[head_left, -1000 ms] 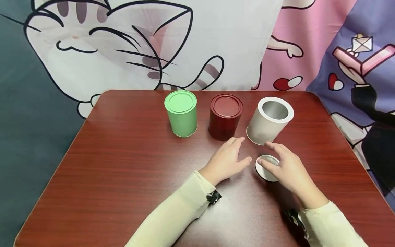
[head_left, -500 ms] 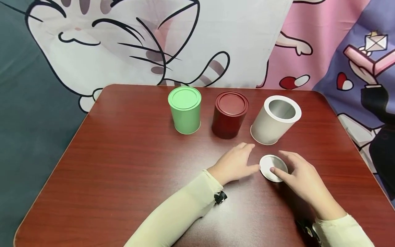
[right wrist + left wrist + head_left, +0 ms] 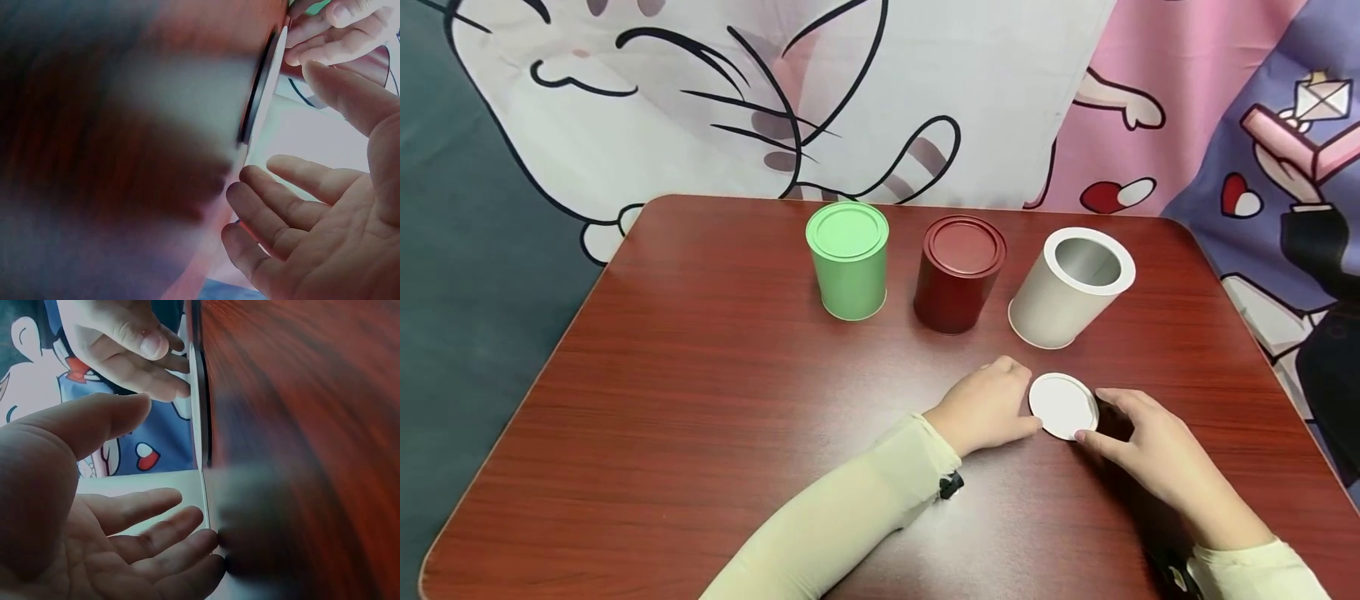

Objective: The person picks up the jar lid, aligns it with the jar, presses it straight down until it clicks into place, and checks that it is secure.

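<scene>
A round white lid [image 3: 1063, 407] lies flat on the brown table, its top face bright. On its left is my left hand [image 3: 988, 404], thumb tip at the lid's near left edge and fingers loosely bent. My right hand [image 3: 1165, 458] is on the other side, with the thumb at the near right edge and the fingers spread towards the far right. Both wrist views show the lid edge-on [image 3: 199, 406] between the two hands, and neither hand grips it. Behind the lid stands a white can [image 3: 1052, 304] with an open top.
A dark red can [image 3: 958, 292] and a green can [image 3: 850, 279], both lidded, stand left of the white can near the table's [image 3: 700, 350] far edge. A cloth printed with cartoon cats [image 3: 992, 75] hangs behind the table.
The right hand has drawn back from over the lid to its right side. The left hand has come closer to the lid's left edge. The head view has shifted slightly.
</scene>
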`<state>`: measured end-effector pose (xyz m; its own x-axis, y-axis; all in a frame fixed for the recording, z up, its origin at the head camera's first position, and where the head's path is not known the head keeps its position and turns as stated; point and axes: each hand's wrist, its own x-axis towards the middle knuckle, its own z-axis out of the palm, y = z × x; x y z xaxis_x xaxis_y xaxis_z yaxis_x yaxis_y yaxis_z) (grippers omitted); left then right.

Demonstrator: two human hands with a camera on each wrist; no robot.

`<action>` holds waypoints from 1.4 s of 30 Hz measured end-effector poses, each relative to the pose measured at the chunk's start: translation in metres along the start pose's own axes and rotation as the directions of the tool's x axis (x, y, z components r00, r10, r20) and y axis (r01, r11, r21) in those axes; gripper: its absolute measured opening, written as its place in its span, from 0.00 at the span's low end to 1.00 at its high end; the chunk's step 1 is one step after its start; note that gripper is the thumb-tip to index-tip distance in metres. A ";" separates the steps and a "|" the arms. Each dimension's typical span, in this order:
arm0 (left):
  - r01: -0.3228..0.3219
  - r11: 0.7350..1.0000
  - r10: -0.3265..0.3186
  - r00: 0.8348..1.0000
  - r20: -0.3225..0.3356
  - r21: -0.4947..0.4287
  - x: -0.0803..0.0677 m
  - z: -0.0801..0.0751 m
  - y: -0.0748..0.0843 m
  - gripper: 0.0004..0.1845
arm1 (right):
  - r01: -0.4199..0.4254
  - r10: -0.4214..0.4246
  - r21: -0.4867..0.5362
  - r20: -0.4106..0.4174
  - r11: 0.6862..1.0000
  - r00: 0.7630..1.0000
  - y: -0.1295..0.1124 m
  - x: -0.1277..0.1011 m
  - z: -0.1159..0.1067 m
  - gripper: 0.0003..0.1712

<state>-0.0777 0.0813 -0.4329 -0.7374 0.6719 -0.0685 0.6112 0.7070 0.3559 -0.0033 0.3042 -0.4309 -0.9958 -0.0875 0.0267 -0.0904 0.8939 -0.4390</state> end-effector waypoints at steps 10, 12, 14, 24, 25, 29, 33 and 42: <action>-0.006 1.000 0.006 1.000 0.008 0.004 0.005 0.000 0.007 0.30 | 0.020 -0.020 -0.042 -0.002 0.999 1.000 0.007 0.003 -0.003 0.35; 0.000 1.000 0.000 1.000 0.016 0.011 0.006 0.001 0.008 0.30 | 0.026 -0.025 -0.049 0.003 0.998 1.000 0.008 0.005 -0.003 0.35; 0.004 1.000 -0.004 1.000 0.022 0.027 0.008 0.001 0.009 0.29 | 0.038 -0.038 -0.056 0.003 0.998 0.999 0.009 0.006 -0.003 0.35; -0.010 0.995 0.007 1.000 0.030 0.102 0.017 0.004 0.010 0.30 | 0.056 -0.054 -0.065 0.024 0.996 0.998 0.006 0.009 0.002 0.31; -0.012 0.994 0.009 1.000 0.029 0.108 0.017 0.005 0.010 0.30 | 0.060 -0.059 -0.069 0.021 0.996 0.998 0.006 0.009 0.003 0.31; -0.002 0.995 -0.001 1.000 0.030 0.103 0.019 0.006 0.010 0.29 | 0.057 -0.055 -0.082 0.023 0.995 0.998 0.006 0.010 0.003 0.31; 0.024 0.995 -0.027 0.999 0.037 0.097 0.022 0.007 0.009 0.30 | 0.041 -0.038 -0.084 0.035 0.996 0.999 0.007 0.011 0.004 0.32; 0.010 0.992 -0.014 0.999 0.033 0.127 0.025 0.011 0.012 0.32 | -0.004 0.007 -0.071 0.046 0.997 0.999 0.008 0.007 0.004 0.33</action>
<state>-0.0856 0.1086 -0.4406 -0.7359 0.6690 -0.1040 0.6357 0.7357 0.2338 -0.0109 0.3092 -0.4375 -0.9947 -0.1017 -0.0180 -0.0876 0.9231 -0.3743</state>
